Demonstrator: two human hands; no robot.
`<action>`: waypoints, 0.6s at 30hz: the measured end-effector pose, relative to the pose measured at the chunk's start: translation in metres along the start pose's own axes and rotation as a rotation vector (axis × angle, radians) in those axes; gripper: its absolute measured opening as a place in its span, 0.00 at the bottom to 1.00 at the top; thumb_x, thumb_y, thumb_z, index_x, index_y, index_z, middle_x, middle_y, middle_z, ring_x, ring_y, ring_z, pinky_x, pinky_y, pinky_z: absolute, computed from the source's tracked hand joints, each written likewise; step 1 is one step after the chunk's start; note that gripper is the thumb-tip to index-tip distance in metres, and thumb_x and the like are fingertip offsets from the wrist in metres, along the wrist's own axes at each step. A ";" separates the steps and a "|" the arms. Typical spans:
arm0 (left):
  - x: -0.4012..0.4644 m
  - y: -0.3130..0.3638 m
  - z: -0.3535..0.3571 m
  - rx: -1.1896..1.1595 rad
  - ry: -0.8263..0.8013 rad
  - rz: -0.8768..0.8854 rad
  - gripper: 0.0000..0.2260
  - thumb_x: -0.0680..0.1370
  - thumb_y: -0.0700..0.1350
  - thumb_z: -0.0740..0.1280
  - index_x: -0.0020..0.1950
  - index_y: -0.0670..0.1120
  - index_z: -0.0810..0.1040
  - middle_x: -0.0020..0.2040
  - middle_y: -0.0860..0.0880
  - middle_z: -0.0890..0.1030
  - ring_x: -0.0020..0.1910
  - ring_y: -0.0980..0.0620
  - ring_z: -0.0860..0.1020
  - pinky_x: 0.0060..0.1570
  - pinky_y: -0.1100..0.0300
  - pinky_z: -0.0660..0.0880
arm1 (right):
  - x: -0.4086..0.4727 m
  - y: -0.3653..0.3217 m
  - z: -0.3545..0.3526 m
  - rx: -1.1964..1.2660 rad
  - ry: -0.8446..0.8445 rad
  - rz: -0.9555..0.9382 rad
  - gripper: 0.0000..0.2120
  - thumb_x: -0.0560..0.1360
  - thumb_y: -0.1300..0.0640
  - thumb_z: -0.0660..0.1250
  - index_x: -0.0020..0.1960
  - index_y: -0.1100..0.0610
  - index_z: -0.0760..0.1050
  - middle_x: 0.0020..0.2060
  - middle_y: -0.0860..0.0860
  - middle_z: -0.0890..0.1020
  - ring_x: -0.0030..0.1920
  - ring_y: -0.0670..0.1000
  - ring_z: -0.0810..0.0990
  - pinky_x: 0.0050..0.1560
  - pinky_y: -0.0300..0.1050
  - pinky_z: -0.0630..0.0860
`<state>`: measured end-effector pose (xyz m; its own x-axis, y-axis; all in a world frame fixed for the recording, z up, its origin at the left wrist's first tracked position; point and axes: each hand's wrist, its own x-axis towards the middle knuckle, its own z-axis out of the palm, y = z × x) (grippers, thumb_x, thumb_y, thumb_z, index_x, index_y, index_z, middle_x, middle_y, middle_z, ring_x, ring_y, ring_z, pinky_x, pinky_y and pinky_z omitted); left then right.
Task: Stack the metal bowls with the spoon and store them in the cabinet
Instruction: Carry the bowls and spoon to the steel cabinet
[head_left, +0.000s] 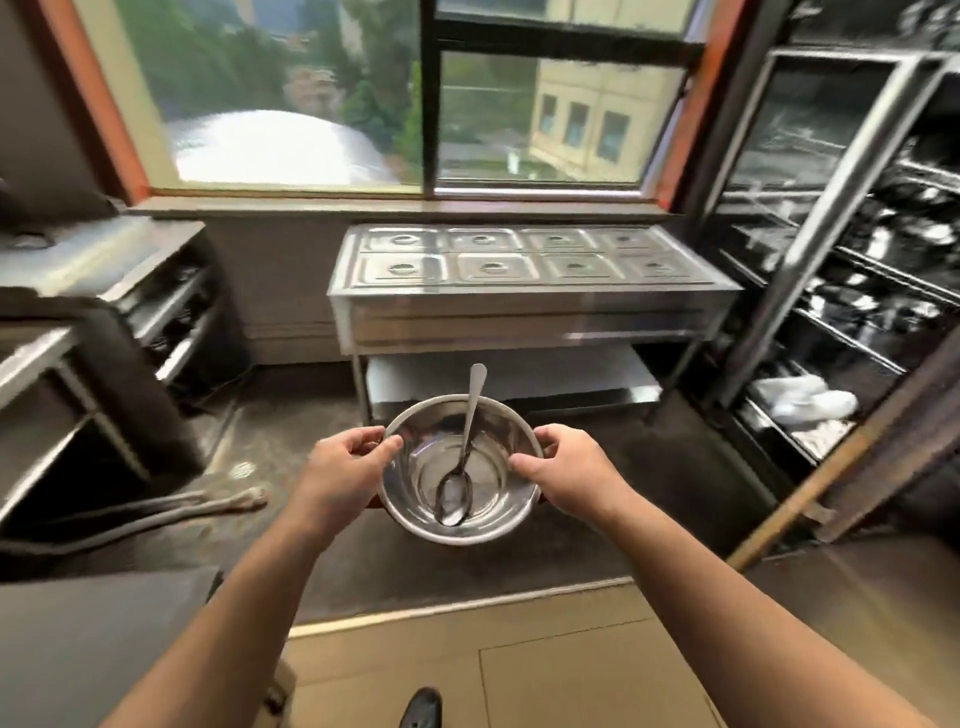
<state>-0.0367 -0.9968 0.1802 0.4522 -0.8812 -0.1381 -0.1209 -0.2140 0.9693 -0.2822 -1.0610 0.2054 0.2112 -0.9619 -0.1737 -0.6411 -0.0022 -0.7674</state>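
Note:
I carry a shiny metal bowl (498, 436) in the air in front of me, above the floor. Whether more than one bowl is nested there I cannot tell. A metal spoon (470, 431) lies inside it, scoop down at the bottom, handle leaning over the far rim. My left hand (340, 475) grips the bowl's left rim, thumb inside. On the right rim sits my right hand (563, 470), thumb inside too. A tall steel cabinet (836, 208) with dark shelves stands at the right, full of shiny metalware.
A steel serving counter (530, 275) with several lidded pans stands under the window straight ahead. Steel tables (93, 260) line the left side. Hoses (156, 512) lie on the wet floor at left. A wooden beam (857, 452) leans at the right.

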 end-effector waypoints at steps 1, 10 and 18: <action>0.019 0.005 0.012 0.004 -0.041 0.011 0.10 0.79 0.44 0.73 0.59 0.46 0.82 0.45 0.49 0.86 0.35 0.56 0.84 0.37 0.49 0.85 | 0.013 0.004 -0.008 0.001 0.033 0.025 0.09 0.74 0.52 0.74 0.53 0.51 0.81 0.46 0.49 0.86 0.48 0.51 0.85 0.54 0.56 0.83; 0.187 0.061 0.109 0.172 -0.350 0.152 0.16 0.77 0.50 0.74 0.62 0.47 0.84 0.46 0.52 0.87 0.45 0.52 0.86 0.48 0.46 0.84 | 0.118 0.021 -0.074 0.074 0.312 0.256 0.08 0.72 0.51 0.76 0.43 0.44 0.77 0.36 0.43 0.83 0.39 0.43 0.83 0.49 0.50 0.83; 0.262 0.107 0.200 0.217 -0.555 0.239 0.14 0.76 0.53 0.73 0.61 0.51 0.84 0.41 0.57 0.87 0.39 0.57 0.86 0.46 0.49 0.85 | 0.166 0.050 -0.123 0.137 0.470 0.356 0.25 0.73 0.49 0.76 0.68 0.53 0.77 0.44 0.46 0.84 0.45 0.48 0.84 0.50 0.47 0.80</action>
<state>-0.1081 -1.3345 0.2070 -0.1267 -0.9898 -0.0647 -0.3643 -0.0143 0.9312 -0.3702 -1.2544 0.2142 -0.3673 -0.9150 -0.1667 -0.5054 0.3468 -0.7901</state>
